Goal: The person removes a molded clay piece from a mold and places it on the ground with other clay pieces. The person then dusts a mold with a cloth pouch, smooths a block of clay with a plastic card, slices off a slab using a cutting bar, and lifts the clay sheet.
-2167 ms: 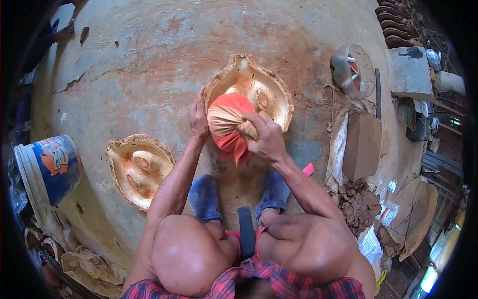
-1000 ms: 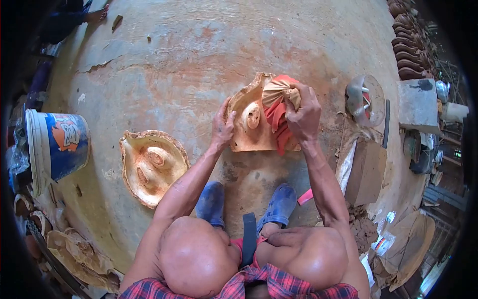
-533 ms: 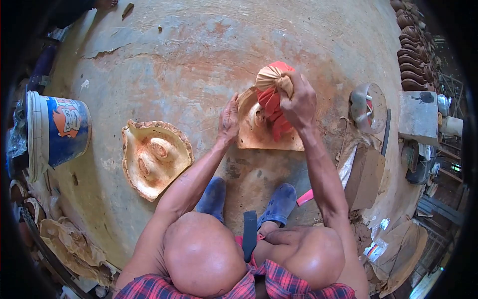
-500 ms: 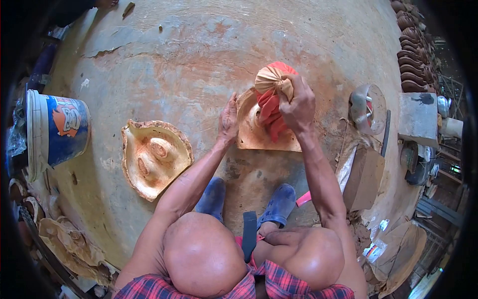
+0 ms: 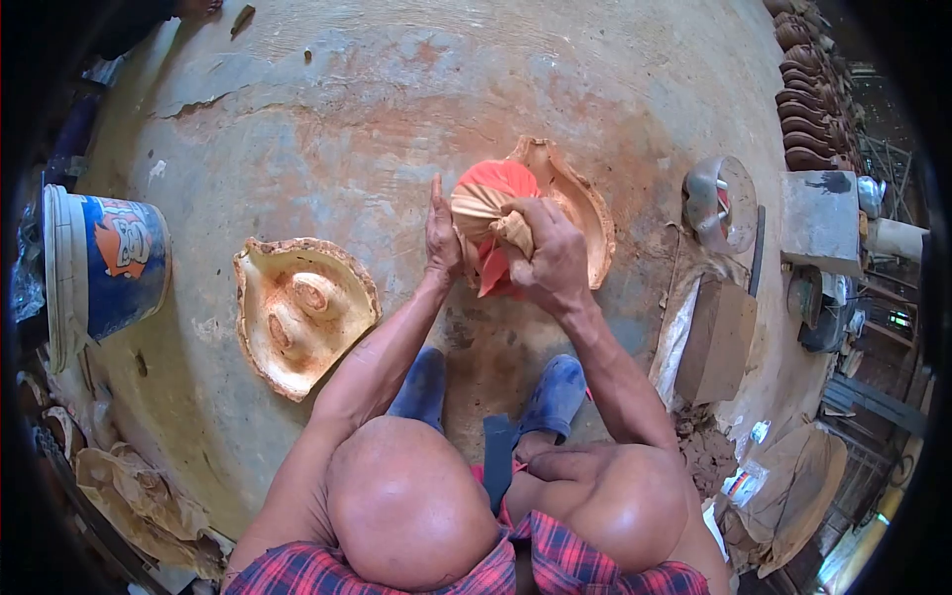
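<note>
My right hand [image 5: 552, 253] is closed round the twisted neck of a red and tan cloth bundle [image 5: 496, 188]. The bundle covers the left part of a pale, reddish-stained mold [image 5: 595, 223] with a rough rim and a pointed far end. At that mold's left side is my left hand [image 5: 442, 233], upright with fingers stretched out against the edge. The mold's left inside is hidden by the bundle. A second mold [image 5: 347, 288] with two raised rounded lumps lies on the floor to the left, beside my left forearm.
A blue and white bucket [image 5: 124, 258] lies at the left. On the right are a metal ring [image 5: 719, 203], a brown clay block [image 5: 716, 342], a grey block [image 5: 821, 220], loose clay [image 5: 704, 451] and stacked curved tiles [image 5: 808, 109]. Part of another person shows at the top left.
My right hand has brought the cloth bundle from the mold's far right part to its left side, nearer my left hand. The left hand stays at the mold's edge.
</note>
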Tool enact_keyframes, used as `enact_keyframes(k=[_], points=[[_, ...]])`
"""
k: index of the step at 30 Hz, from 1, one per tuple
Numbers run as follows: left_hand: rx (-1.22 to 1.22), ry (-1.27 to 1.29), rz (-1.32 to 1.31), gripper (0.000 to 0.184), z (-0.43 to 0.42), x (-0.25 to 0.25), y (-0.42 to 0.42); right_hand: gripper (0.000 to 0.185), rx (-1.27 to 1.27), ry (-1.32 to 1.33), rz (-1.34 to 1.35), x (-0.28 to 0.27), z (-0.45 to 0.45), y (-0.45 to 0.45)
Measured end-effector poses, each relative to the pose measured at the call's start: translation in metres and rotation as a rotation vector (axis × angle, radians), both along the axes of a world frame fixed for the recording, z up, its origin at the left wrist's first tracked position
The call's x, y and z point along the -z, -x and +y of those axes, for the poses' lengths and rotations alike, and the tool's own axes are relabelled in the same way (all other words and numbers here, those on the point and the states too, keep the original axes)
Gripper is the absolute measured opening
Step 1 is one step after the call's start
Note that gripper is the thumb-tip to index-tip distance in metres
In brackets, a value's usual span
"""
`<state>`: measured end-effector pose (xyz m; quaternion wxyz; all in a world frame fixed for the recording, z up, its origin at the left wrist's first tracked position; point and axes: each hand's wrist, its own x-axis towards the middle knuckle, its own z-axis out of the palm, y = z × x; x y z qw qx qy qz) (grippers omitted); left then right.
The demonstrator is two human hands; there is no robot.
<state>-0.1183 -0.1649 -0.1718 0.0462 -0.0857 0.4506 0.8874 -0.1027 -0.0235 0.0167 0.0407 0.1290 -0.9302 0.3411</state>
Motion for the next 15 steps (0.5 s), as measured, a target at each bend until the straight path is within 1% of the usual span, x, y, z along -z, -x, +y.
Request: enact_keyframes(k=[1,2,3,4,5,6,7,8,10,11,12,13,14,15], points=[[-0.015,0.210,0.115,0.070,-0.002,0.002,-0.002,0.035,0.009,-0.057,-0.087,0.010,0.000,-0.003],[-0.017,0.140,0.054,0.069,0.000,0.003,-0.004,0.036,0.018,-0.117,-0.172,0.016,0.004,-0.005],[-0.022,0.069,-0.006,0.069,0.001,-0.006,-0.006,0.032,-0.027,-0.123,-0.163,0.004,0.005,-0.010],[-0.021,0.067,0.004,0.069,-0.001,-0.017,0.003,0.032,-0.024,-0.125,-0.153,-0.007,0.003,-0.013],[-0.020,-0.028,-0.071,0.068,-0.006,-0.027,0.006,0.029,-0.006,-0.064,-0.101,-0.015,-0.002,-0.022],[-0.018,-0.125,-0.159,0.068,-0.009,-0.026,0.000,0.027,0.016,-0.006,-0.061,-0.020,-0.005,-0.035],[0.002,0.016,-0.104,0.068,-0.011,-0.021,0.000,0.028,0.063,0.013,-0.061,-0.016,-0.006,-0.040],[0.003,0.009,-0.092,0.068,-0.010,-0.021,0.001,0.028,0.063,0.007,-0.049,-0.010,0.000,-0.039],[-0.054,-0.053,-0.200,0.068,-0.008,-0.026,-0.015,0.030,0.057,-0.069,-0.149,-0.004,0.012,-0.043],[-0.051,0.065,-0.205,0.068,-0.010,-0.028,-0.022,0.030,0.057,-0.072,-0.141,-0.006,0.017,-0.045],[-0.045,0.067,-0.205,0.068,-0.013,-0.025,-0.030,0.034,0.064,-0.036,-0.090,-0.011,0.019,-0.054],[0.048,0.417,-0.271,0.070,-0.016,-0.019,-0.044,0.039,0.078,-0.001,-0.048,-0.018,0.021,-0.067],[0.136,0.764,-0.325,0.072,-0.017,-0.013,-0.054,0.039,0.081,-0.004,-0.052,-0.027,0.025,-0.075],[0.346,0.784,-0.459,0.068,-0.018,-0.046,-0.058,0.037,0.119,0.050,-0.009,-0.039,0.030,-0.080]])
